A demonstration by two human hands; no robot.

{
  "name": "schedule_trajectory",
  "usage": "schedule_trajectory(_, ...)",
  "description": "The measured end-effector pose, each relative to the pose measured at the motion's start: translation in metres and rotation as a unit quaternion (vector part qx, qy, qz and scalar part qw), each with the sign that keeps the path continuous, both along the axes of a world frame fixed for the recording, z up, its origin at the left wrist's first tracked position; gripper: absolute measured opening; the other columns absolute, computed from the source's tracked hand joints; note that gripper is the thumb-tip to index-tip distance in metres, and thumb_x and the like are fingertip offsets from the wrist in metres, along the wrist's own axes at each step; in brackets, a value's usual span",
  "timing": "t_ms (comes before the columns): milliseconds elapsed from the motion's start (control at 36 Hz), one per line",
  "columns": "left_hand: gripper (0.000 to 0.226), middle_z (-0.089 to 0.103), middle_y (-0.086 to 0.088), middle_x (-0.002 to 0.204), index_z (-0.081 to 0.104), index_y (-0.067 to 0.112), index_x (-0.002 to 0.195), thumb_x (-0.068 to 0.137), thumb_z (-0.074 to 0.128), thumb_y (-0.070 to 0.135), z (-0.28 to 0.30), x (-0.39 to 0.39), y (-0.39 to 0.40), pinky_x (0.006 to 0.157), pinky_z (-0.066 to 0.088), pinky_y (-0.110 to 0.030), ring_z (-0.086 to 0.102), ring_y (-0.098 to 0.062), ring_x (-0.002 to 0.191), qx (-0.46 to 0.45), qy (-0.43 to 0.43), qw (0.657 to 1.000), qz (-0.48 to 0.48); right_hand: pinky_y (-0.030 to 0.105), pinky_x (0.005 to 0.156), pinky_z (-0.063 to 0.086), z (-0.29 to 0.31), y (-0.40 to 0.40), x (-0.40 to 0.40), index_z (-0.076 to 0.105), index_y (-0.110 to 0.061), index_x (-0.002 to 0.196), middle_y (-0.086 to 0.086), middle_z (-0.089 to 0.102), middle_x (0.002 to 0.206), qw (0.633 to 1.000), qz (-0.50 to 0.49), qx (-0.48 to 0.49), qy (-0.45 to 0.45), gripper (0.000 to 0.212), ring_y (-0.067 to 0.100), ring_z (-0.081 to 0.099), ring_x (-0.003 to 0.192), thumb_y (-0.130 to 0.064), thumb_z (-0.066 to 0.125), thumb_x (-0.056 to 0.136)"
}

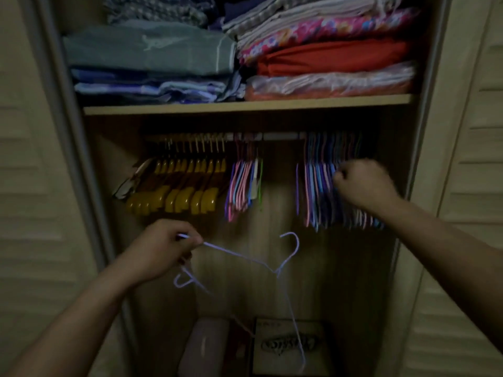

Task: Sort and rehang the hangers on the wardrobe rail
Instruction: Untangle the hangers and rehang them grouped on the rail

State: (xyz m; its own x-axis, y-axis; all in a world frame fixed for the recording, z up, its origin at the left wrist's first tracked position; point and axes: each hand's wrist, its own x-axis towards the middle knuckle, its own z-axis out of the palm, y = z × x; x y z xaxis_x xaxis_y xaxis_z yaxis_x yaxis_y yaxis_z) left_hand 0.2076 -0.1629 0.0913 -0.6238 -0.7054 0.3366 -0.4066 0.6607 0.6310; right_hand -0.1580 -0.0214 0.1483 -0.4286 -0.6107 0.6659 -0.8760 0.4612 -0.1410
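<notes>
Left grip (163,247) pinches lilac wire hangers (283,270); right grip (362,183) is clenched among the bunch at 2 o'clock (318,191). Wooden hangers (179,191) already grouped at 10 o'clock on the rail (280,136); sorting judged partly done.

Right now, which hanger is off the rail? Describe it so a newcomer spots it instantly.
Start at the wardrobe rail under the shelf of folded fabrics, then drop below the hanging bunches. The pale lilac wire hanger is held in the left hand by one end. Unlike the yellow-tipped hangers and coloured bunches, its hook catches nothing.
</notes>
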Motion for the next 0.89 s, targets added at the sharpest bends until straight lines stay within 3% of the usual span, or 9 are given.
schedule_trajectory(56,0.02,0.072,-0.007,0.066,0.074,0.015,0.075,0.089,0.068,0.003,-0.009,0.026,0.004,0.054,0.053,-0.019,0.067,-0.01,0.057,0.057,0.065,0.996,-0.009,0.027,0.055,0.043,-0.027,-0.01,0.032,0.065,-0.019,0.089,0.005,0.068,0.08,0.982,0.109,0.067,-0.142,0.024,0.016,0.061,0.067,-0.035,0.05,0.1)
schedule_trajectory(111,0.019,0.071,-0.015,0.065,0.074,0.01,0.075,0.088,0.067,-0.001,-0.018,0.047,0.008,0.053,0.055,-0.021,0.07,-0.017,0.057,0.111,0.121,0.986,-0.003,0.032,0.069,0.052,-0.056,-0.015,0.065,0.065,-0.022,0.094,-0.001,0.068,0.088,0.934,0.187,0.09,-0.29,0.031,0.019,0.064,0.084,-0.048,0.05,0.099)
schedule_trajectory(194,0.017,0.07,-0.014,0.065,0.075,0.013,0.08,0.088,0.066,0.001,-0.031,0.065,0.01,0.057,0.057,-0.029,0.072,-0.029,0.06,0.121,0.18,0.976,0.02,0.038,0.08,0.057,-0.092,-0.014,0.102,0.064,-0.029,0.102,-0.009,0.065,0.103,0.804,0.206,0.077,-0.552,0.04,0.017,0.066,0.093,-0.065,0.048,0.093)
schedule_trajectory(306,0.011,0.069,-0.02,0.061,0.071,0.011,0.085,0.089,0.065,0.002,-0.051,0.073,0.022,0.056,0.057,-0.026,0.07,-0.031,0.057,0.087,0.235,0.968,0.028,0.049,0.087,0.055,-0.112,-0.011,0.13,0.065,-0.018,0.114,0.006,0.068,0.105,0.665,0.218,-0.016,-0.714,0.054,0.024,0.073,0.083,-0.063,0.061,0.086)
schedule_trajectory(444,0.017,0.07,-0.014,0.062,0.07,0.01,0.084,0.088,0.063,-0.006,-0.066,0.07,0.036,0.06,0.056,-0.023,0.07,-0.026,0.057,0.027,0.248,0.968,0.009,0.039,0.077,0.056,-0.103,-0.009,0.154,0.061,-0.017,0.107,0.008,0.066,0.083,0.601,0.239,-0.138,-0.75,0.038,0.027,0.075,0.077,-0.049,0.068,0.088)
schedule_trajectory(528,0.021,0.068,-0.012,0.074,0.071,0.012,0.082,0.086,0.064,-0.007,-0.065,0.068,0.043,0.061,0.056,-0.021,0.071,-0.022,0.059,-0.019,0.253,0.967,-0.013,0.04,0.076,0.053,-0.102,-0.012,0.161,0.058,-0.01,0.093,0.006,0.051,0.07,0.63,0.223,-0.175,-0.723,0.011,0.026,0.069,0.066,-0.02,0.063,0.093)
schedule_trajectory(667,0.02,0.07,-0.005,0.077,0.073,0.028,0.086,0.086,0.071,0.008,-0.063,0.063,0.038,0.061,0.057,-0.025,0.072,-0.019,0.062,-0.042,0.24,0.97,-0.023,0.047,0.086,0.056,-0.11,-0.009,0.16,0.054,-0.008,0.079,0.008,0.05,0.07,0.659,0.201,-0.161,-0.706,0.013,0.027,0.071,0.068,-0.005,0.056,0.091)
schedule_trajectory(778,0.044,0.065,0.001,0.111,0.06,0.039,0.113,0.084,0.076,0.011,-0.072,0.045,0.028,0.083,0.059,-0.048,0.069,-0.034,0.094,0.015,0.337,0.936,0.105,0.045,0.087,0.052,-0.105,-0.005,0.156,0.052,-0.009,0.08,0.006,0.045,0.062,0.58,0.202,-0.238,-0.753,0.016,0.022,0.065,0.061,-0.01,0.06,0.094)
schedule_trajectory(889,0.079,0.04,-0.016,0.14,0.04,0.016,0.143,0.079,0.066,0.054,-0.099,0.015,0.054,0.105,0.043,-0.051,0.049,-0.029,0.124,-0.034,0.385,0.885,0.261,0.048,0.089,0.056,-0.089,0.002,0.15,0.059,-0.01,0.085,0.001,0.045,0.052,0.52,0.195,-0.298,-0.777,0.012,0.011,0.055,0.051,-0.015,0.067,0.092)
